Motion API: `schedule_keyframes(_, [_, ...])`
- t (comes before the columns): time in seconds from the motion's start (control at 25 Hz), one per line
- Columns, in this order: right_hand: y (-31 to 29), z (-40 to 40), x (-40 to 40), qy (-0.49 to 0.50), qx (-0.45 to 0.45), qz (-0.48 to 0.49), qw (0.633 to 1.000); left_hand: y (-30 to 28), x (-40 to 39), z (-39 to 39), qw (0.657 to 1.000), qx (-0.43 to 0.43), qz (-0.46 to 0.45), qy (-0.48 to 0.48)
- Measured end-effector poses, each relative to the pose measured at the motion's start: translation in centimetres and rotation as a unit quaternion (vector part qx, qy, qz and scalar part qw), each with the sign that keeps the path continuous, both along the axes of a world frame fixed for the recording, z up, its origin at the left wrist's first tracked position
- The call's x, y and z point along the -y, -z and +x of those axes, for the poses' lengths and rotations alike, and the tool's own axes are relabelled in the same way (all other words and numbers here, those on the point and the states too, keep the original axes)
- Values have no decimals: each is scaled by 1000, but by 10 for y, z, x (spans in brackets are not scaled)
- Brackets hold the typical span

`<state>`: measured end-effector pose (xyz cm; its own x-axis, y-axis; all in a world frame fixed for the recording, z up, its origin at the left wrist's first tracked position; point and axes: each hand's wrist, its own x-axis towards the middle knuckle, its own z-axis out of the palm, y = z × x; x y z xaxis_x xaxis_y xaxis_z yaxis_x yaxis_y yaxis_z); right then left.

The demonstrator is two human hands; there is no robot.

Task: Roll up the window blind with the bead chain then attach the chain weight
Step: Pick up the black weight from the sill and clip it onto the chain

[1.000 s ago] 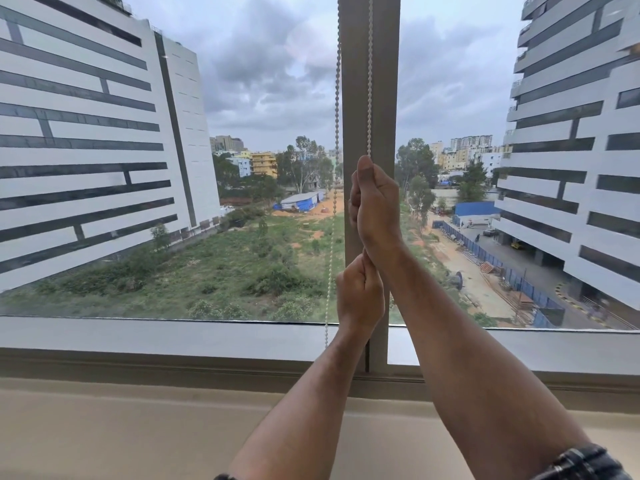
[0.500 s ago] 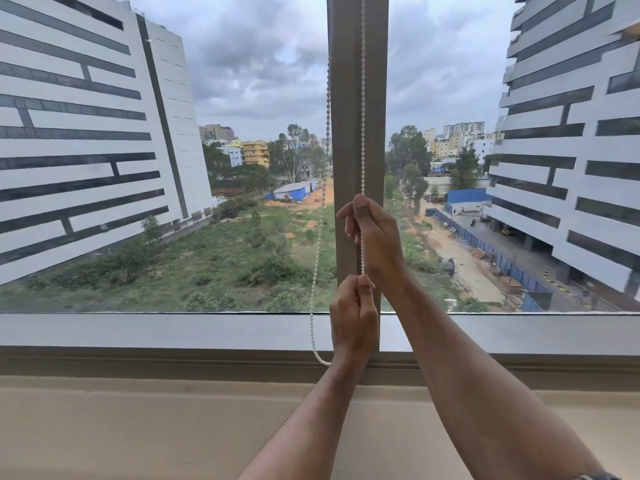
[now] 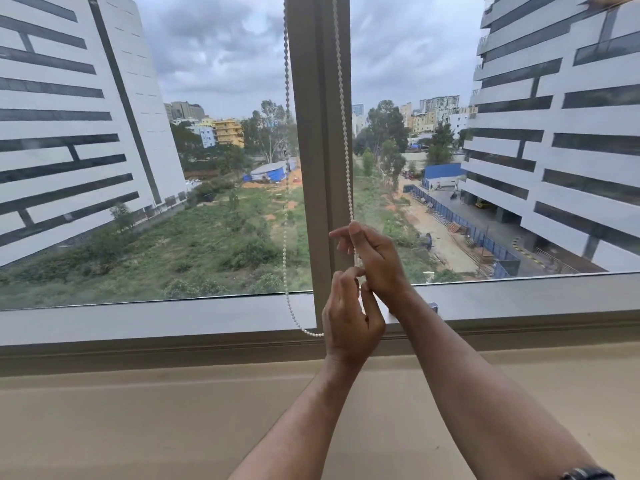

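Observation:
A white bead chain point(image 3: 286, 168) hangs as a loop in front of the window's middle post point(image 3: 317, 133). Its left strand drops free and curves at the bottom toward my left hand point(image 3: 349, 320). The right strand runs down into my right hand point(image 3: 375, 258), which pinches it between thumb and fingers. My left hand sits just below the right, its fingers curled around the same strand. The blind itself is out of view above the frame. I see no chain weight.
The window sill point(image 3: 138, 323) runs across the view, with a beige ledge point(image 3: 138, 420) below it. A small metal fitting point(image 3: 433, 307) sits on the sill right of my arms. Outside are tall buildings and a green lot.
Both hands have come down the right strand, the right hand from about mid-window to near the sill. The loop's bottom now shows beside my left hand.

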<state>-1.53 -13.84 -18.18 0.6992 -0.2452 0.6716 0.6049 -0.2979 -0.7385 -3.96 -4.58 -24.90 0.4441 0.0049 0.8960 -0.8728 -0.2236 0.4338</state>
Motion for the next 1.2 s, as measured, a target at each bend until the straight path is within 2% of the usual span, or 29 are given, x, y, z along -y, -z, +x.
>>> schedule_keyframes(0.12, [19,-4,22,37,-28,5,999,13,5,0,998,-1,57,29])
schedule_keyframes(0.2, [31,-4,39,89,-53,28,994,21,10,2,991,-5,125,40])
schedule_keyframes(0.32, [50,-1,68,225,-111,24,968,35,23,6,964,-47,255,54])
schedule_keyframes(0.4, [61,-1,87,300,-148,13,942,41,33,11,951,-95,288,60])
schedule_keyframes(0.52, [76,-1,111,360,-202,-22,910,42,47,24,943,-158,287,51])
schedule_keyframes(0.76, [99,-1,136,354,-335,-154,860,40,70,55,908,-278,311,30])
schedule_keyframes(1.0, [117,6,145,373,-392,-285,791,49,90,75,890,-349,290,49])
schedule_keyframes(1.2, [131,9,151,395,-383,-322,770,56,104,82,884,-371,275,67])
